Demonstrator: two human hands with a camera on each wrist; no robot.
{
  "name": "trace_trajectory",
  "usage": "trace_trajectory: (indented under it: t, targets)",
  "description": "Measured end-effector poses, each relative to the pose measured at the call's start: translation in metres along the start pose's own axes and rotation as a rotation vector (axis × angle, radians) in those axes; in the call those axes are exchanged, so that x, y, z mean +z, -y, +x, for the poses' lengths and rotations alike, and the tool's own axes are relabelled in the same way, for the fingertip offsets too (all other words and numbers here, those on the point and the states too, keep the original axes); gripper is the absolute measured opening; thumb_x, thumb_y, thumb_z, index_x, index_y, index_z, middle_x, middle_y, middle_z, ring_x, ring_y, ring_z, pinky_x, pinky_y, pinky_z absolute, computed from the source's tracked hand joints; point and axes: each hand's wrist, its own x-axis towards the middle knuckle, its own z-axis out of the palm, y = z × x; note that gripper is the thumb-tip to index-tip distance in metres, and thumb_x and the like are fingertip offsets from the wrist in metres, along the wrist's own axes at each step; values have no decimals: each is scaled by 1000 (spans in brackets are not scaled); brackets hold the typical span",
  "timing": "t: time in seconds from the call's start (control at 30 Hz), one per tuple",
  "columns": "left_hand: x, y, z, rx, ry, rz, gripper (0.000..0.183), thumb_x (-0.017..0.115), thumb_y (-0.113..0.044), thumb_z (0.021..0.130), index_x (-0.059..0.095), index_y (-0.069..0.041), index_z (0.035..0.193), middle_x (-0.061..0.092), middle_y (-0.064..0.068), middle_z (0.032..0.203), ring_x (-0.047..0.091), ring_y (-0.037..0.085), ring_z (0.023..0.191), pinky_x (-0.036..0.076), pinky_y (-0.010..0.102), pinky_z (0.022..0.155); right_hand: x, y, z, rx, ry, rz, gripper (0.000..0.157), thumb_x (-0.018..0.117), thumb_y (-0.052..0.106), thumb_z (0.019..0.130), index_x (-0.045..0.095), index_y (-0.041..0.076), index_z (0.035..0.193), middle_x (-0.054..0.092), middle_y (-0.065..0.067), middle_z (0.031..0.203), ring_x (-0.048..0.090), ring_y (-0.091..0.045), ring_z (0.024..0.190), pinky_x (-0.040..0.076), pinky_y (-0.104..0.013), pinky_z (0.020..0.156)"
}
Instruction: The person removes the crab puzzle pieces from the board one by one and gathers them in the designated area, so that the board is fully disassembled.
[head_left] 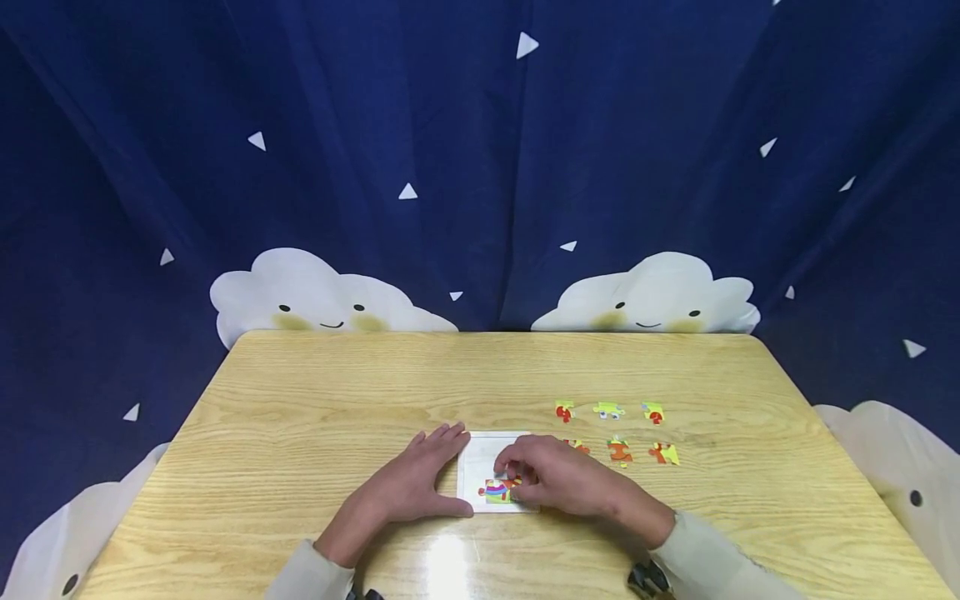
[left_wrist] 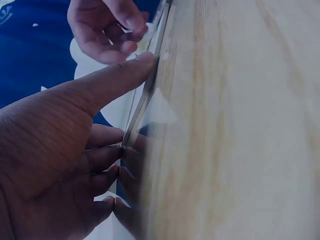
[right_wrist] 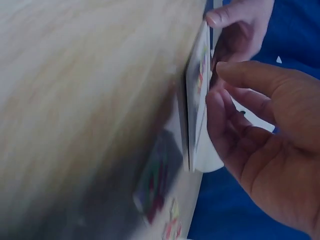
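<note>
A flat white puzzle board [head_left: 480, 454] lies on the table between both hands. Toward its near edge is a colourful patch of jigsaw puzzle [head_left: 497, 492], partly covered by the right hand's fingers. My left hand [head_left: 420, 482] is spread at the board's left side, its thumb by the near corner and its fingertips at the edge. Over the patch hovers my right hand [head_left: 558, 477], fingers bent. In the right wrist view its thumb and index fingertips [right_wrist: 216, 100] stand slightly apart close over the board, with no piece showing between them.
Several loose puzzle pieces lie in two rows right of the board, such as a red-and-yellow one [head_left: 664, 452] and an orange one [head_left: 619, 450]; the right hand partly hides one. The wooden table [head_left: 337, 375] ends at a dark blue curtain [head_left: 450, 108] with clouds.
</note>
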Motion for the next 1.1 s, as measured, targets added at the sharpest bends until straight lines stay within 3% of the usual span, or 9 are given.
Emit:
trace_trajectory:
  t: [0.4, 1.1]
  targets:
    - [0, 1, -1, 1, -1, -9, 100, 81, -55, 83, 41, -2, 157, 32, 14, 165, 23, 36, 153, 15, 56, 121, 9, 0, 10, 51, 47, -51, 31, 77, 11, 90, 71, 11, 121, 56, 5, 87, 53, -8, 77, 45, -22, 70]
    - [1, 1, -1, 2, -5, -1, 99, 82, -54, 83, 42, -2, 156, 32, 14, 165, 24, 36, 152, 16, 55, 121, 8, -6, 4, 0, 44, -19, 26, 74, 8, 93, 74, 15, 118, 57, 6, 89, 53, -6, 79, 45, -22, 73]
